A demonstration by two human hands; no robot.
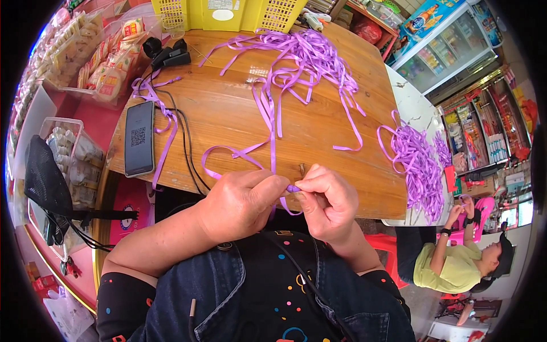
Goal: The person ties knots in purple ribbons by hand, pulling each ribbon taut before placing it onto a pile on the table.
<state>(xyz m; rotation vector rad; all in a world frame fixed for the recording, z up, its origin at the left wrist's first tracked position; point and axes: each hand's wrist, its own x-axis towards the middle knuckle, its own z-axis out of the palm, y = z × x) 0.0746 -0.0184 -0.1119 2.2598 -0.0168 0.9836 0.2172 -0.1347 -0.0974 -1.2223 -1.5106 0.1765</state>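
Observation:
My left hand [242,199] and my right hand [327,200] meet just off the table's near edge, fingers closed. Between their fingertips they pinch a small folded or knotted bit of purple ribbon [293,188]. Loose lengths of that ribbon trail out past my left hand over the wood, and a short loop hangs below the fingers. Farther off on the table lies a tangled heap of purple ribbons [313,54], some strands reaching toward me. How the ribbon is folded inside my grip is partly hidden by my fingers.
The wooden table [228,102] carries a phone [139,138], black cables and a black adapter [174,55]. A yellow crate [228,14] stands at the far edge. Another ribbon pile [420,171] lies on a white table to the right, near a seated person [456,262]. Packaged snacks [111,68] sit left.

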